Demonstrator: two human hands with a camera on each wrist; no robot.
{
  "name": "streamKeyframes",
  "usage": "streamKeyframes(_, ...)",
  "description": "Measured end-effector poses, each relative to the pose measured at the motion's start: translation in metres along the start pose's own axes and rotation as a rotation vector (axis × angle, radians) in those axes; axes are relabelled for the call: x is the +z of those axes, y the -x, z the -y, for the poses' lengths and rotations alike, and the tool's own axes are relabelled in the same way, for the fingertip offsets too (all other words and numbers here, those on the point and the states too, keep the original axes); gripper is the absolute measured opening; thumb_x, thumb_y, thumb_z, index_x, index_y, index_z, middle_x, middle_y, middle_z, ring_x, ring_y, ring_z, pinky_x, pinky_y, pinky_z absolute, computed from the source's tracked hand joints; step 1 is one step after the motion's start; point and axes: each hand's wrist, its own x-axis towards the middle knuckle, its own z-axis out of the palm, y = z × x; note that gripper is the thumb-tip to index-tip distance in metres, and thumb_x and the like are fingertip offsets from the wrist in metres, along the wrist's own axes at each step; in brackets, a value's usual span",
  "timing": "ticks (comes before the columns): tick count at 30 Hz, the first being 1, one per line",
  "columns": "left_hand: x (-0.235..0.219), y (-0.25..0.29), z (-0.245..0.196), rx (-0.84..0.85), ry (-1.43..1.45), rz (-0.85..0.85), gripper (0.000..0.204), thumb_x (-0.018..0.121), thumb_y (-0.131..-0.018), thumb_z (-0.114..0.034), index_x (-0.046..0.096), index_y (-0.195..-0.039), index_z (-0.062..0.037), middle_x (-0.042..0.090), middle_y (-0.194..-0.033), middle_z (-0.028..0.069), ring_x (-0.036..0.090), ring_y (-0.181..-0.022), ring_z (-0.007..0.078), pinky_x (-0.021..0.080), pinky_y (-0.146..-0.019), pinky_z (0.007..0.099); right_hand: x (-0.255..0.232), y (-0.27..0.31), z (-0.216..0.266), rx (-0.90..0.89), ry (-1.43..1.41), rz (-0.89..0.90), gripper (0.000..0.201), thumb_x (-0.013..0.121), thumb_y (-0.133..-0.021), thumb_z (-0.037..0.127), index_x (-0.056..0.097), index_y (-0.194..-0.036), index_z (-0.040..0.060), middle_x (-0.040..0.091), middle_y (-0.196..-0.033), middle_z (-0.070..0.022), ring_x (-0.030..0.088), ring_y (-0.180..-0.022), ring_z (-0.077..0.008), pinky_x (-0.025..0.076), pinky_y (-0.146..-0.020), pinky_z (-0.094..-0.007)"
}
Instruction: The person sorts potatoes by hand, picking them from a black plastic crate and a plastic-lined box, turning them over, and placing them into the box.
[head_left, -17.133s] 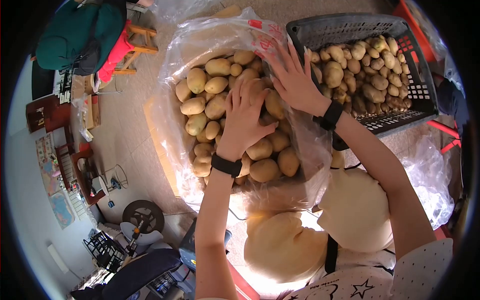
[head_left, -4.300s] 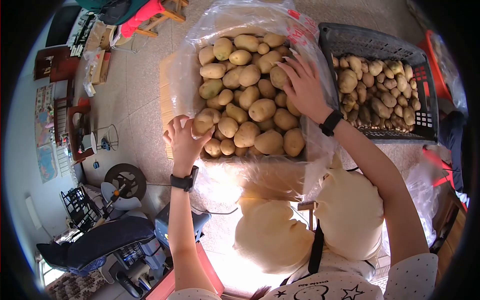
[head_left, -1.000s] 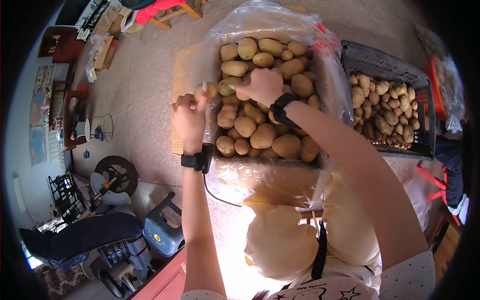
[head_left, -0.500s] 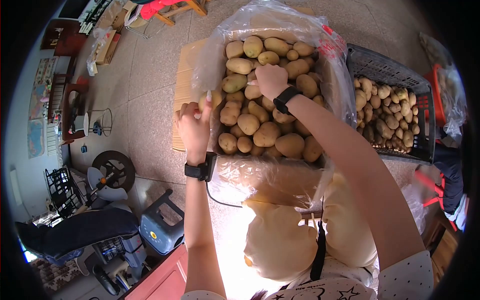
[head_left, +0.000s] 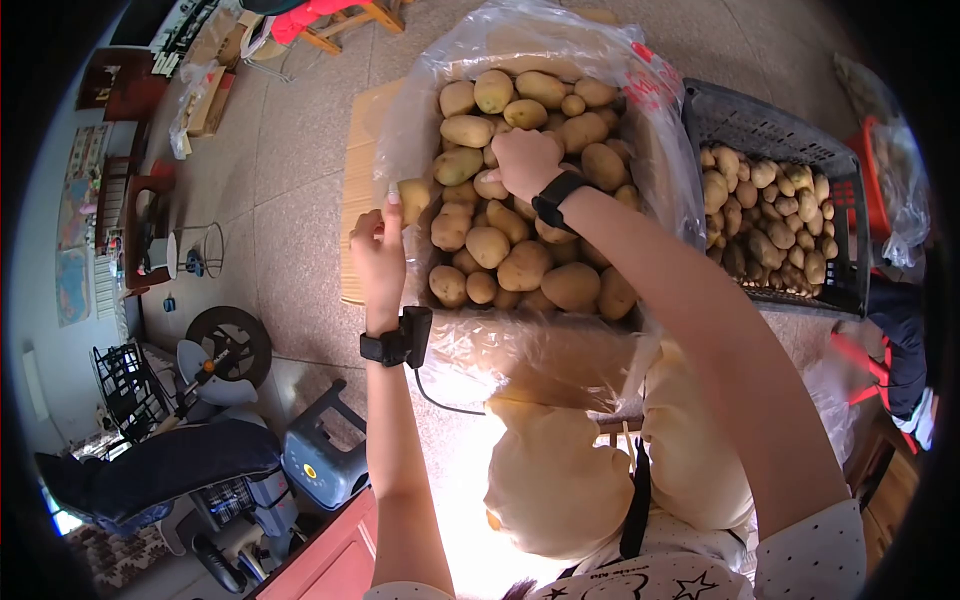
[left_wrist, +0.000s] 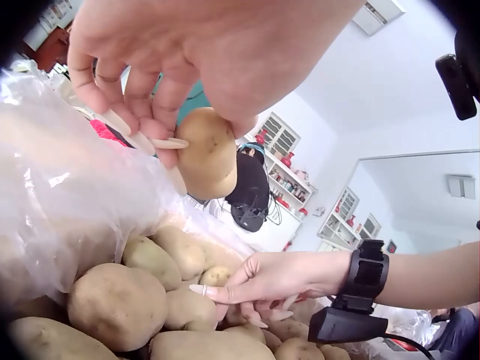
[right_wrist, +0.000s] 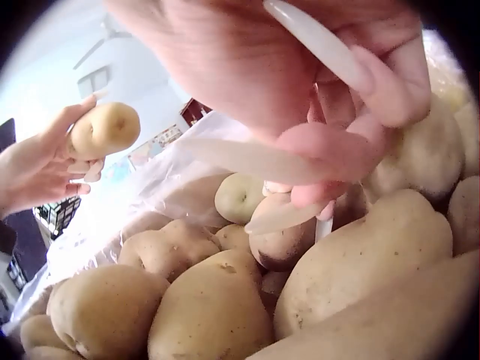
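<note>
My left hand [head_left: 380,260] pinches a potato [left_wrist: 206,154] between thumb and fingers, lifted beside the left edge of a cardboard box [head_left: 540,350] lined with clear plastic. The box is heaped with potatoes [head_left: 523,266]. My right hand [head_left: 525,160] reaches down into the middle of the heap, palm downward. In the left wrist view its thumb lies on a potato [left_wrist: 187,309], with the other fingers bent down among the potatoes. Curled fingers with long nails [right_wrist: 289,214] overlap a small potato [right_wrist: 281,244] in the right wrist view; I cannot tell whether they grip it.
To the right stands a black plastic crate [head_left: 715,105] of smaller potatoes [head_left: 770,220]. A flattened cardboard flap [head_left: 365,180] sticks out left of the box. A blue stool [head_left: 325,450] and a wheel [head_left: 230,345] are at lower left. Another person's dark-clothed leg [head_left: 895,335] shows far right.
Since several seconds ago, my right hand has crossed from the box's right side to the middle. My left hand has raised a potato off the heap to the left edge, where it stays.
</note>
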Motion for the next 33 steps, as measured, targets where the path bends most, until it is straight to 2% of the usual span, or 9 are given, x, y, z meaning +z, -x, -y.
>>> streamKeyframes(2, -0.007, 0.003, -0.005, -0.067, 0.087, -0.018, 0.057, 0.060, -0.095, -0.048, 0.067, -0.091, 0.0091, 0.065, -0.080, 0.0125, 0.057, -0.074, 0.0186, 0.046, -0.069, 0.0326, -0.009, 0.003, -0.001, -0.047, -0.003, -0.004, 0.030, 0.075, -0.079, 0.036, 0.072, -0.087, 0.0073, 0.072, -0.086, -0.0134, 0.071, -0.081, -0.0309, 0.055, -0.067, -0.0424)
streamKeyframes(8, -0.025, 0.016, -0.012, -0.095, 0.093, 0.024, 0.057, 0.057, -0.097, -0.047, 0.067, -0.090, 0.0085, 0.062, -0.077, 0.0072, 0.053, -0.074, 0.0133, 0.044, -0.069, 0.0281, -0.040, 0.019, -0.014, -0.268, -0.288, 0.097, 0.037, 0.065, -0.089, 0.038, 0.070, -0.074, 0.0051, 0.066, -0.065, -0.0109, 0.064, -0.060, -0.0273, 0.050, -0.057, -0.0396)
streamKeyframes(10, -0.028, 0.018, -0.017, -0.097, 0.120, 0.039, 0.056, 0.057, -0.098, -0.047, 0.067, -0.090, 0.0077, 0.062, -0.076, 0.0061, 0.053, -0.074, 0.0123, 0.043, -0.069, 0.0271, -0.071, 0.031, -0.030, -0.083, -0.564, 0.180, 0.048, 0.059, -0.095, 0.043, 0.068, -0.069, 0.0041, 0.063, -0.056, -0.0033, 0.054, -0.044, -0.0116, 0.043, -0.044, -0.0286)
streamKeyframes(13, -0.038, 0.022, -0.016, -0.160, 0.255, 0.105, 0.057, 0.051, -0.100, -0.048, 0.067, -0.102, 0.0072, 0.067, -0.092, 0.0069, 0.055, -0.086, 0.0123, 0.042, -0.079, 0.0273, -0.098, 0.041, -0.083, 0.181, -0.795, -0.046, 0.057, 0.054, -0.097, 0.048, 0.070, -0.066, 0.0028, 0.060, -0.054, -0.0022, 0.056, -0.051, -0.0087, 0.044, -0.052, -0.0234)
streamKeyframes(17, -0.043, 0.024, -0.029, -0.276, 0.267, 0.168, 0.065, 0.048, -0.096, -0.059, 0.064, -0.114, 0.0012, 0.065, -0.103, 0.0056, 0.055, -0.096, 0.0145, 0.040, -0.087, 0.0287, -0.105, 0.057, -0.138, 0.159, -0.828, -0.063, 0.055, 0.055, -0.097, 0.046, 0.072, -0.068, 0.0019, 0.059, -0.054, -0.0020, 0.055, -0.050, -0.0083, 0.044, -0.051, -0.0239)
streamKeyframes(22, -0.013, 0.018, -0.048, -0.223, 0.323, 0.119, 0.063, 0.049, -0.097, -0.057, 0.068, -0.099, 0.0028, 0.063, -0.084, 0.0033, 0.049, -0.078, 0.0120, 0.039, -0.073, 0.0271, -0.097, 0.075, -0.132, 0.265, -0.870, -0.062, 0.048, 0.055, -0.097, 0.040, 0.074, -0.075, 0.0024, 0.060, -0.055, -0.0014, 0.055, -0.051, -0.0088, 0.044, -0.051, -0.0240)
streamKeyframes(24, -0.005, 0.012, -0.050, -0.245, 0.254, 0.290, 0.062, 0.049, -0.097, -0.057, 0.064, -0.114, 0.0000, 0.066, -0.102, 0.0057, 0.056, -0.093, 0.0139, 0.042, -0.084, 0.0286, -0.088, 0.073, -0.131, 0.272, -0.893, -0.080, 0.047, 0.055, -0.098, 0.040, 0.074, -0.077, 0.0025, 0.062, -0.059, -0.0019, 0.056, -0.053, -0.0089, 0.044, -0.051, -0.0244)
streamKeyframes(28, 0.018, 0.000, -0.062, -0.382, 0.408, 0.429, 0.057, 0.047, -0.100, -0.053, 0.065, -0.113, -0.0009, 0.066, -0.097, 0.0033, 0.056, -0.087, 0.0112, 0.043, -0.081, 0.0265, -0.078, 0.065, -0.126, 0.106, -0.958, -0.169, 0.047, 0.053, -0.099, 0.042, 0.074, -0.083, 0.0033, 0.065, -0.065, -0.0021, 0.059, -0.060, -0.0085, 0.045, -0.054, -0.0256)
streamKeyframes(33, 0.026, -0.010, -0.064, -0.345, 0.340, 0.346, 0.060, 0.047, -0.099, -0.055, 0.063, -0.119, -0.0008, 0.066, -0.101, 0.0032, 0.058, -0.090, 0.0101, 0.043, -0.080, 0.0256, -0.071, 0.044, -0.126, 0.028, -0.710, -0.181, 0.039, 0.057, -0.096, 0.042, 0.073, -0.095, 0.0064, 0.069, -0.078, -0.0080, 0.064, -0.066, -0.0197, 0.050, -0.065, -0.0346)
